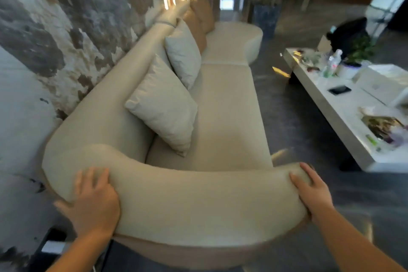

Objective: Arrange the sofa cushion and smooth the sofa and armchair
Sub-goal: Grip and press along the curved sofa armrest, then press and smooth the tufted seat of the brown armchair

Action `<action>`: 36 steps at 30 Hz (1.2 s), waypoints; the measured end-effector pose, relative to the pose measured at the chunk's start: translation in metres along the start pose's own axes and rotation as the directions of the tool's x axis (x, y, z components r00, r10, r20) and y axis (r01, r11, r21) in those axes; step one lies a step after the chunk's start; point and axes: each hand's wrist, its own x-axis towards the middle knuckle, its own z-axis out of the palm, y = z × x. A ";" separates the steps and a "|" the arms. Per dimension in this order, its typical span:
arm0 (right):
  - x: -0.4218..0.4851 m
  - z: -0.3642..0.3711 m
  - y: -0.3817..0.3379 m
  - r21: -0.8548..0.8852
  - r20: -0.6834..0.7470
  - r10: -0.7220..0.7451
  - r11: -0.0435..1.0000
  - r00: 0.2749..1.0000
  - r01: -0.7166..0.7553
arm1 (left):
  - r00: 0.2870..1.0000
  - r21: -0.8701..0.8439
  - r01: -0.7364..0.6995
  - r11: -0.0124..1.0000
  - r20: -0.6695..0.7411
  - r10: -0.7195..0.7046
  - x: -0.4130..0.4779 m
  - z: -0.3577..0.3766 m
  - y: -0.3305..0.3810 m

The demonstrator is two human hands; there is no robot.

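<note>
A long cream sofa runs away from me along the left wall. Its rounded near armrest curves across the foreground. My left hand lies flat on the armrest's left end with fingers spread. My right hand presses on the armrest's right end, fingers curled over the top. Two pale cushions lean on the backrest: a near one and a further one. Two tan cushions stand behind them at the far end.
A white low table crowded with a phone, bottles, a plant and a box stands to the right, across a strip of dark floor. A rough patchy wall borders the sofa on the left. Shelving and a table stand at the back.
</note>
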 end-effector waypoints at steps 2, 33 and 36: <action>-0.020 -0.001 -0.014 -0.161 -0.030 0.071 0.984 0.997 -0.075 | 0.981 0.070 -0.129 0.989 0.154 0.117 0.003 -0.010 0.009; -0.236 -0.358 -0.012 -0.263 -0.168 0.460 0.832 0.872 -0.489 | -0.188 -0.577 -0.527 0.624 0.795 0.576 -0.388 -0.091 0.488; -0.262 -0.355 -0.009 -0.391 -0.188 0.606 0.675 0.773 -0.625 | -0.308 -0.520 -0.728 0.447 0.830 0.464 -0.423 -0.097 0.506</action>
